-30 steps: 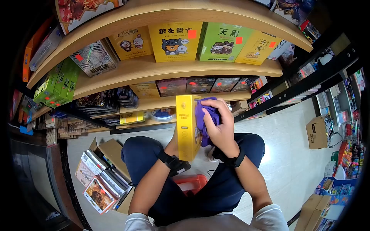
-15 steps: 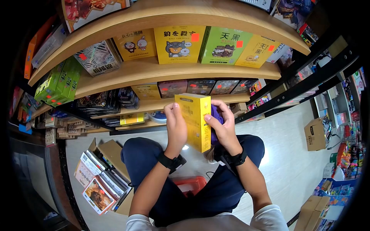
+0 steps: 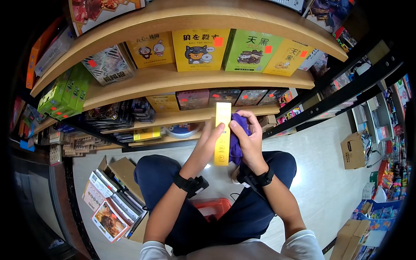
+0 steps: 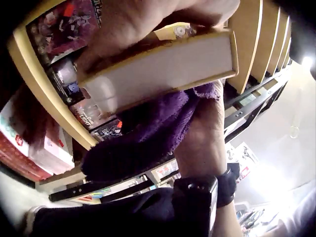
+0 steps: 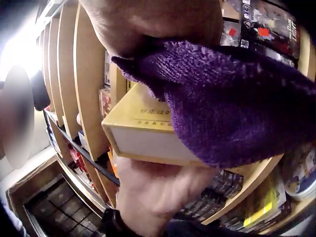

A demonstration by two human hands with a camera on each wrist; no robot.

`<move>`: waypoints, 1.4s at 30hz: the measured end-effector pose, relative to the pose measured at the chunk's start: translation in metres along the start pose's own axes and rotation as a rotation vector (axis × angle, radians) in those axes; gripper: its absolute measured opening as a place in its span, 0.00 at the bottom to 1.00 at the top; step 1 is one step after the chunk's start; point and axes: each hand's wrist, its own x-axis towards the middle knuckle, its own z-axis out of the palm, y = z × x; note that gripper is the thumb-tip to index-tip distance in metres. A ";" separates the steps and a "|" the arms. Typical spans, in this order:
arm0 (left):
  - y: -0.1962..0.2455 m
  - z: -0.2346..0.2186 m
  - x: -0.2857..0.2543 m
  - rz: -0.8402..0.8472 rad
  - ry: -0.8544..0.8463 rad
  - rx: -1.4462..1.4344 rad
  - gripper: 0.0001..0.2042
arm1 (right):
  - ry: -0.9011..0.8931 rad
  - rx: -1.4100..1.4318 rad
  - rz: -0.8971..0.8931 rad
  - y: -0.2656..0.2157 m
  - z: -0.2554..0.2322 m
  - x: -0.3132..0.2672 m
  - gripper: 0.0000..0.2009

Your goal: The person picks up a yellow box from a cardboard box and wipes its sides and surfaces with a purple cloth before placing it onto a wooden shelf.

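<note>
Wooden shelves (image 3: 195, 81) packed with boxed games take up most of the background, and the pale floor (image 3: 316, 160) spreads out below them. Down on it we've got a carton (image 3: 125, 175) of boxes by the left knee, a smaller cardboard box (image 3: 353, 151) off to the right and a bit of red tray (image 3: 224, 203) between the legs.

Now the main bit: the yellow box (image 3: 223, 141) is up in front of the shelves, between both hands, roughly upright with a narrow side facing us. Our left hand (image 3: 204, 145) has its grip closed on the box, thumb on that narrow side and the palm along the left. Our right hand (image 3: 252, 141) has its grip curled round a bunched purple cloth (image 3: 236, 146), pressed right beside the box; the right wrist view shows fuzzy fabric lying over part of the yellow face and the pale side. Can't tell how hard either one squeezes.

Handling tips, just our take: let the left do the steadying, with pressure spread along the box so the card doesn't dent. Keep the right light, with the cloth flat between fingertips and card, and tuck in the loose end so it doesn't snag a corner. Smallest detail, but we'd watch those thin edges most.
</note>
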 end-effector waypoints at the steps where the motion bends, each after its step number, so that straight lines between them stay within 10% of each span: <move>1: -0.003 -0.005 0.001 -0.098 -0.036 -0.085 0.24 | 0.012 0.050 0.000 -0.001 0.001 -0.001 0.12; 14: -0.001 -0.016 -0.003 -0.102 -0.163 -0.586 0.26 | -0.261 -0.683 -0.807 -0.010 -0.005 0.002 0.16; 25: 0.003 -0.004 -0.008 -0.168 -0.169 -0.359 0.27 | 0.056 -0.624 -0.562 -0.011 -0.014 0.010 0.11; 32: -0.030 -0.025 0.005 -0.199 -0.248 -0.272 0.27 | -0.165 -0.564 -0.575 -0.016 -0.010 0.000 0.13; 42: 0.008 -0.014 -0.001 0.051 0.058 -0.482 0.31 | -0.537 -0.472 -0.503 -0.011 -0.002 -0.011 0.17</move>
